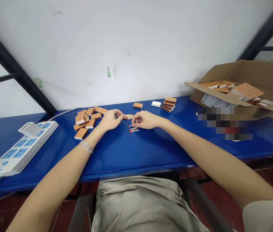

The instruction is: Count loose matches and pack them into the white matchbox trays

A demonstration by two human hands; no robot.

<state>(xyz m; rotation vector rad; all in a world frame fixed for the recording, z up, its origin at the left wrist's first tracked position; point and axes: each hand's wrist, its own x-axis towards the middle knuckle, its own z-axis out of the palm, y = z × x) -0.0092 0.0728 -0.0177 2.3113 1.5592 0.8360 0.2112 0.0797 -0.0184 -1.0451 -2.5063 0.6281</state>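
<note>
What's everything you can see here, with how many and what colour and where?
Table: one, blue, across the view
Power strip: one, white with blue sockets, left on table
Loose matchboxes: over a dozen, orange, heaped left of hands
Matchbox stack: one, orange, behind hands to the right
Single matchbox: one, orange, behind hands
White box: one, white, beside stack
Matches: two small bunches, red-tipped, between and below hands
Cardboard carton: one, brown, open, right end, holding more matchboxes
Bracelets: several, silver, left wrist
Left hand: one, fingers at matches
Right hand: one, just right of matches
</note>
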